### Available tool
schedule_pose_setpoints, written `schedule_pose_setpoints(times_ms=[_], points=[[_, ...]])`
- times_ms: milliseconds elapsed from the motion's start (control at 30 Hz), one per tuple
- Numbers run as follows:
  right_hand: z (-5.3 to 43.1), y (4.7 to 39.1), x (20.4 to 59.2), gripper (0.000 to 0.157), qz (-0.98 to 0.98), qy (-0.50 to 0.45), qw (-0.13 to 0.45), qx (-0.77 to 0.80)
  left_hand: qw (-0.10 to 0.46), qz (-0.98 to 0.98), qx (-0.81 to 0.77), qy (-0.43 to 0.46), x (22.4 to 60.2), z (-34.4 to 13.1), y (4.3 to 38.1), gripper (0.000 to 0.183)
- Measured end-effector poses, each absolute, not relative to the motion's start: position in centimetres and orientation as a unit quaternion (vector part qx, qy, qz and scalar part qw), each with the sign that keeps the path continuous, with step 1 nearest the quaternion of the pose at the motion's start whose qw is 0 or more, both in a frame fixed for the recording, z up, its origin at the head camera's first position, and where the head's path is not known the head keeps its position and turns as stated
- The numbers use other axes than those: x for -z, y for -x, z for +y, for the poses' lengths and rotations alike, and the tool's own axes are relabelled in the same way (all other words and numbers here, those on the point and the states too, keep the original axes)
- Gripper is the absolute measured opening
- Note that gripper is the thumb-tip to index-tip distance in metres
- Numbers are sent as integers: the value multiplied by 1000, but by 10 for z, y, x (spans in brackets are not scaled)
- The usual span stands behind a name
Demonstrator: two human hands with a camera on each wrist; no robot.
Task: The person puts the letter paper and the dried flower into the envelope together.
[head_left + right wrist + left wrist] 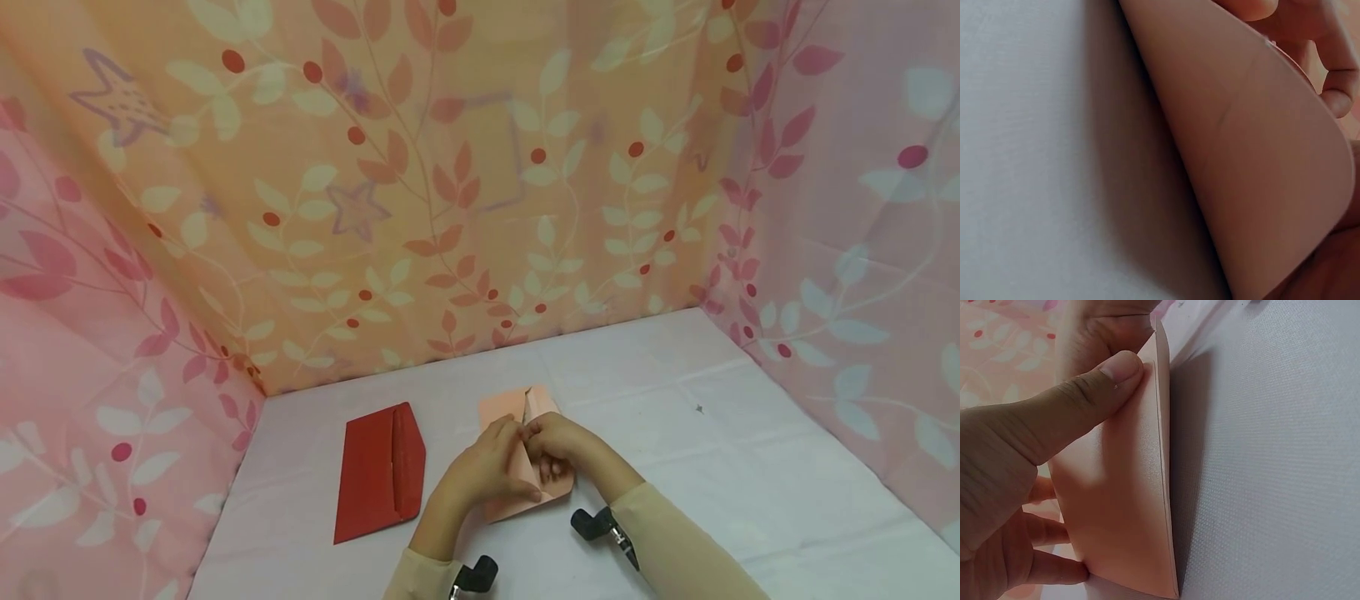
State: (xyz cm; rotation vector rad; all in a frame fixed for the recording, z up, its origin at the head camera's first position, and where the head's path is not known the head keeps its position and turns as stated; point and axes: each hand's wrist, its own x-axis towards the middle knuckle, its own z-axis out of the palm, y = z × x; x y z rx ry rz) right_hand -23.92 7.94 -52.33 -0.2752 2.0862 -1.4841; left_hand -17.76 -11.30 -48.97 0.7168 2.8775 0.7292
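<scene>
A peach envelope (501,407) with its flap turned out to the right is held just over the white table. My left hand (483,467) grips its body; in the left wrist view the thumb (1121,367) presses the front face while other fingers reach the opposite edge. Curled fingers of my right hand (558,442) are at the envelope's opening, over the flap. The right wrist view has the flap (1272,150) close up, with fingers partly hidden behind it. Whether anything lies inside the envelope cannot be seen.
A red envelope (366,475) lies on the table to the left, its flap spread to the right. The white tablecloth (720,467) has a small dark mark (699,408) at right. Leaf-patterned curtains (450,183) enclose the back and both sides.
</scene>
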Motion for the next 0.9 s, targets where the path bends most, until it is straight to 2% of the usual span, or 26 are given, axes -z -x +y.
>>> schedule_pose_setpoints(times_ms=[200, 400, 500, 667, 800, 900], points=[[81, 238, 528, 19, 767, 96, 253, 582, 43, 943, -233, -232, 488, -111, 176, 87], [82, 236, 530, 43, 741, 80, 190, 639, 47, 946, -227, -227, 486, -112, 177, 88], [82, 238, 529, 50, 734, 90, 176, 649, 52, 945, -229, -227, 485, -112, 176, 87], [78, 245, 530, 37, 740, 105, 185, 638, 49, 946, -226, -227, 485, -112, 174, 86], [76, 251, 533, 25, 741, 113, 219, 624, 49, 944, -226, -234, 487, -111, 174, 81], [77, 255, 532, 27, 740, 120, 244, 615, 49, 944, -226, -237, 489, -110, 174, 78]])
